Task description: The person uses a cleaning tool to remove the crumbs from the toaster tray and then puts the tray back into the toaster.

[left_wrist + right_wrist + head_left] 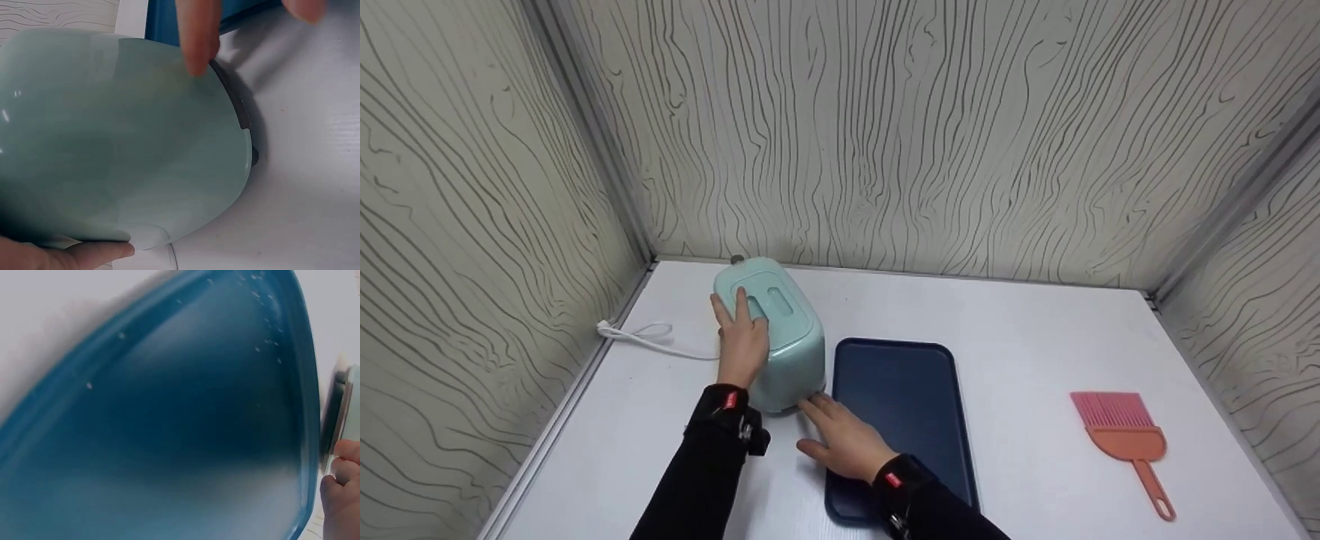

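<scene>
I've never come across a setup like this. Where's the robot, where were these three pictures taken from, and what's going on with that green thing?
There's no robot here: these are a person's own two bare hands. The wide picture comes from a camera worn on the head, looking forward and down. The two close-ups come from cameras worn on the left and right wrists.

The green thing looks like a toaster. The left hand rests on its top, while the right hand has its fingertips at the lower edge. Neither hand seems to be lifting it.

On the white table there's also a dark blue tray beside it, a pink-and-orange brush farther right, and a white cord on the left.
</scene>
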`<act>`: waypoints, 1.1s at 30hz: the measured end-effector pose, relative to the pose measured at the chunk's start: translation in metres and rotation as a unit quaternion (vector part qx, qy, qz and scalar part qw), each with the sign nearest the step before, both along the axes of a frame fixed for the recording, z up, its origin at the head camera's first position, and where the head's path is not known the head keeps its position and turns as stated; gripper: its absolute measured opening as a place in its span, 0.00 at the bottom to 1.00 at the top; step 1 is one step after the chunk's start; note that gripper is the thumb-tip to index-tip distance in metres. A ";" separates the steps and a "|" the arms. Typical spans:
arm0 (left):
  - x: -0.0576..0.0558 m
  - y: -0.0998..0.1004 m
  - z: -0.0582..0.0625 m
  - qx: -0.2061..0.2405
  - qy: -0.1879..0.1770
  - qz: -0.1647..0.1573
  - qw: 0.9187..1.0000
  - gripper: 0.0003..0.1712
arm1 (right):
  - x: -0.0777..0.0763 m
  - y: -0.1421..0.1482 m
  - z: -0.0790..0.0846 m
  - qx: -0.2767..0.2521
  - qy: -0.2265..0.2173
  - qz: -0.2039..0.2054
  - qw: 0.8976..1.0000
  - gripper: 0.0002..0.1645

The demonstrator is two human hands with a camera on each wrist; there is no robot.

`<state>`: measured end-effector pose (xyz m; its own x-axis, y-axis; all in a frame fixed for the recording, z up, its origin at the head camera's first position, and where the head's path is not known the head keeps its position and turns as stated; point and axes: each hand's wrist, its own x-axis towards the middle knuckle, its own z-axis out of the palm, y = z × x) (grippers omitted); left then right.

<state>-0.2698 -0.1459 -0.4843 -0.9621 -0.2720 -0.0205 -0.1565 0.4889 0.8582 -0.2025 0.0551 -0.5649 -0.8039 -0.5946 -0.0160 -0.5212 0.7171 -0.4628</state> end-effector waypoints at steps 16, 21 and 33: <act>-0.002 0.010 -0.004 -0.017 0.008 0.012 1.000 0.38 | 0.004 -0.009 -0.012 0.003 0.118 -0.026 0.993 0.27; -0.002 0.010 -0.005 -0.024 0.011 0.011 1.000 0.38 | 0.004 -0.018 -0.013 -0.087 0.109 -0.055 0.989 0.12; -0.003 0.011 -0.007 -0.026 0.026 0.021 0.999 0.38 | 0.001 -0.033 -0.009 -0.237 -0.013 -0.187 0.953 0.13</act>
